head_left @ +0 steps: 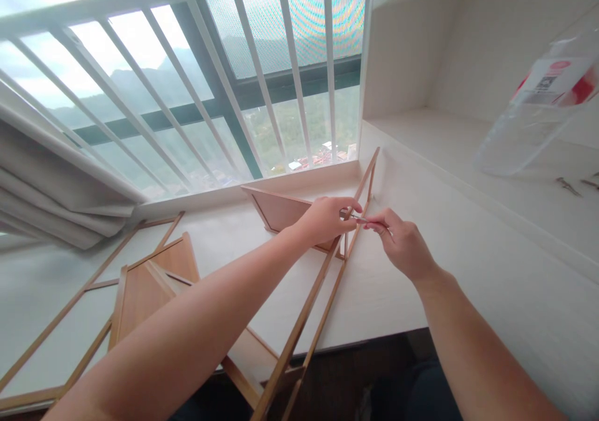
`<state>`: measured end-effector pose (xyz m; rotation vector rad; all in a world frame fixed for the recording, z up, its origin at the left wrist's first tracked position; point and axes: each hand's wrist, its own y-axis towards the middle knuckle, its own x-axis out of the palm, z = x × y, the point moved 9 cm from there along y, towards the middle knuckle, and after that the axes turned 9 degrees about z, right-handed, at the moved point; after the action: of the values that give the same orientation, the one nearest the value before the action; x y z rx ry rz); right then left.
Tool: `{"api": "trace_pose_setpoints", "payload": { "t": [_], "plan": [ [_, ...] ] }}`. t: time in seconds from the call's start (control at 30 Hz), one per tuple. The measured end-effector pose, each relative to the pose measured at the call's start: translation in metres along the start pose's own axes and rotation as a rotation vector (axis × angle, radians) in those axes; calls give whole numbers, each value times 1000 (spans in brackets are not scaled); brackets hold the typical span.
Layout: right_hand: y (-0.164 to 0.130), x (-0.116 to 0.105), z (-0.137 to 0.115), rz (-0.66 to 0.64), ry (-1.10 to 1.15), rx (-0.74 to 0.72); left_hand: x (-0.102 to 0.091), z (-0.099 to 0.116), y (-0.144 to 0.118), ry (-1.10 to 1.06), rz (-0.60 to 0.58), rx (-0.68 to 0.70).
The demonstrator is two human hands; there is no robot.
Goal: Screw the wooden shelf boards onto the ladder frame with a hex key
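A narrow wooden frame (322, 270) with two long rails stands slanted in front of me, with a wooden panel (276, 209) against its left side. My left hand (327, 218) is closed around the near rail, thumb and fingertips beside a small metal piece. From the right, my right hand (397, 240) pinches a thin metal tool (360, 219). Its tip points into the rail between the left fingers; its exact kind and the contact point are too small to make out.
More wooden frame parts (100, 284) and a wooden panel (156, 265) lie on the white surface (215, 240) at left. A plastic bottle (538, 109) and some screws (568, 186) are on the right shelf. White railing bars (290, 65) and a grey curtain (56, 184) border the window.
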<state>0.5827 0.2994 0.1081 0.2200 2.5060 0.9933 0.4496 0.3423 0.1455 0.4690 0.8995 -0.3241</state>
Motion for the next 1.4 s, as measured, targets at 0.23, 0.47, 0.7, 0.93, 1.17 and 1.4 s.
{"api": "trace_pose_setpoints", "payload": {
  "t": [0.23,0.47,0.7,0.93,1.17,1.4],
  "plan": [
    [0,4,12,24,195,244,-1,1,1,8,5,4],
    [-31,45,37,13,958,1073,0,0,2,5,11,12],
    [-26,36,30,61,923,1064,-1,1,1,4,5,-8],
    [-10,7,34,102,613,708,-1,2,1,-2,14,-1],
    [-3,-3,14,68,281,361,-1,2,1,2,6,-11],
    [-4,5,11,28,183,243,-1,-1,1,-4,15,-31]
  ]
}}
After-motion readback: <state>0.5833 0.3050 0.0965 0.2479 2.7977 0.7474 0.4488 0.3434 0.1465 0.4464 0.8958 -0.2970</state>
